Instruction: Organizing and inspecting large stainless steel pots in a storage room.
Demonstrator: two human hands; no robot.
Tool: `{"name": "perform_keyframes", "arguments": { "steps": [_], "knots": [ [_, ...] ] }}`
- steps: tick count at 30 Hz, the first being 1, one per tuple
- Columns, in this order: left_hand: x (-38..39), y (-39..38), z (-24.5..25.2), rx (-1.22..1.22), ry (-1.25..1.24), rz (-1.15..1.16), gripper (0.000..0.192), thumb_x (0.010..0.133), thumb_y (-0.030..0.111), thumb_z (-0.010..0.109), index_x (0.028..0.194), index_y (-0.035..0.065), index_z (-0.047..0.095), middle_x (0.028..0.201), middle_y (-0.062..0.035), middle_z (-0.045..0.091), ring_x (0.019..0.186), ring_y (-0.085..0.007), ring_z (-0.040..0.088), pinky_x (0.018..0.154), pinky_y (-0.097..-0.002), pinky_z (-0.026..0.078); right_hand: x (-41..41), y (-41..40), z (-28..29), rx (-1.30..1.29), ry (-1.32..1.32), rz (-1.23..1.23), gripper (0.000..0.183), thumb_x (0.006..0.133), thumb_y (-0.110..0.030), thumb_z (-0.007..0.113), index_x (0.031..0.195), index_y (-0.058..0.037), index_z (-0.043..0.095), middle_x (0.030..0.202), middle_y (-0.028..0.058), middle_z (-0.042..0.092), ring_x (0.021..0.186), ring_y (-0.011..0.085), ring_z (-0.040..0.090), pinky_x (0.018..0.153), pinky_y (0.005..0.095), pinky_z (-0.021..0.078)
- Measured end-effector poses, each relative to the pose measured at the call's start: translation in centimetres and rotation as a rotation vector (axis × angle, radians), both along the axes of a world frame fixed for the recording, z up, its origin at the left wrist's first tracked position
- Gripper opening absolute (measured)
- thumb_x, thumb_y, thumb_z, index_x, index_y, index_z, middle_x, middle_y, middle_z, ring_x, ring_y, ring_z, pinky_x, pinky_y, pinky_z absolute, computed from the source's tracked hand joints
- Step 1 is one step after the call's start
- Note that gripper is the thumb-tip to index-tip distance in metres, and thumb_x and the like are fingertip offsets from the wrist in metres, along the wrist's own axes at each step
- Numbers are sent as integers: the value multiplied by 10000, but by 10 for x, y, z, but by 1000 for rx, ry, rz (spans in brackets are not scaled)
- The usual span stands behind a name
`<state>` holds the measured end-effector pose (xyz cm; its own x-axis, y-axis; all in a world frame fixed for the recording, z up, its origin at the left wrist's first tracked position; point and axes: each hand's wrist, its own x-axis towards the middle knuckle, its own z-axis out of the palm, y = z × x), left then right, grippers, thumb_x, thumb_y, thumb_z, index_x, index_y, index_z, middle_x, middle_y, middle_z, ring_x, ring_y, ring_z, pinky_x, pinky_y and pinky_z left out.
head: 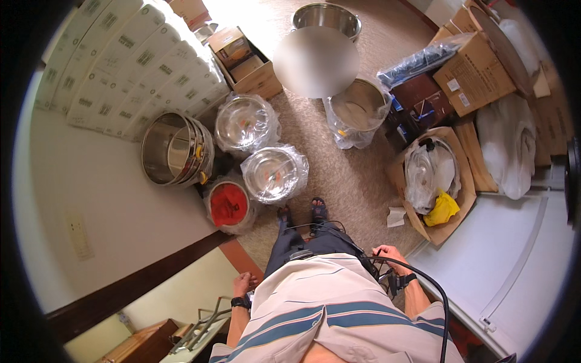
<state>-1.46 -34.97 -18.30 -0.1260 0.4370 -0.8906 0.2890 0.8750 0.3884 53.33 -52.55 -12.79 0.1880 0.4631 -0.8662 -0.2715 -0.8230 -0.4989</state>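
My left hand (245, 282) hangs beside my left hip with its fingers curled and nothing visible in them. At my right hip, my right hand (393, 258) is bent beside a black cable (426, 275) and several thinner leads; whether it grips one is unclear. Before my feet stand a plastic-wrapped steel pot (273, 174) and another wrapped steel pot (246, 122). A wrapped container with red material (229, 204) sits to their left. Nested steel pots with yellow tags (165, 147) lie tilted by the wall.
White printed cartons (136, 68) are stacked at left. A cardboard box (256, 81) stands ahead. A bagged steel pot (358, 106) is beyond. At right, an open carton (465, 181) holds wrapped metalware and a yellow bag (441, 209), near a white appliance (494, 245). A blurred oval hides part of the view.
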Motion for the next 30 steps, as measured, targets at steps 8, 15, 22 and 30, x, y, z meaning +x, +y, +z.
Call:
{"name": "perform_keyframes", "arguments": {
  "steps": [8, 15, 22, 30],
  "knots": [
    [-32, 80, -14, -39, -40, -120, 305, 931, 236, 546, 1114, -3, 594, 914, -128, 675, 728, -223, 687, 604, -331, 558, -91, -34, -3, 5, 77, -126, 307, 859, -400, 683, 871, -94, 662, 687, -70, 534, 600, 59, 437, 531, 235, 320],
    [-68, 174, -26, 19, -132, -274, 299, 935, 233, 531, 1089, -21, 568, 877, -135, 661, 700, -223, 678, 547, -297, 519, -229, -81, -40, 35, 0, -243, 147, 896, -218, 626, 866, -75, 633, 698, -79, 526, 625, 49, 421, 545, 213, 335],
    [-118, 221, -67, 25, -201, -263, 242, 912, 160, 515, 1038, -40, 568, 805, -117, 627, 592, -198, 612, 490, -296, 483, -344, -98, -22, 176, -66, -308, 245, 903, -220, 515, 1065, -68, 618, 838, -50, 544, 690, 97, 484, 607, 237, 414],
    [-115, 248, -87, -127, -207, -407, 217, 935, 188, 553, 1055, 9, 578, 829, -132, 638, 581, -236, 606, 480, -360, 486, -416, -73, 44, 175, 118, -698, 193, 822, -162, 606, 983, -56, 615, 757, -7, 563, 672, 88, 525, 515, 256, 405]
  ]
}}
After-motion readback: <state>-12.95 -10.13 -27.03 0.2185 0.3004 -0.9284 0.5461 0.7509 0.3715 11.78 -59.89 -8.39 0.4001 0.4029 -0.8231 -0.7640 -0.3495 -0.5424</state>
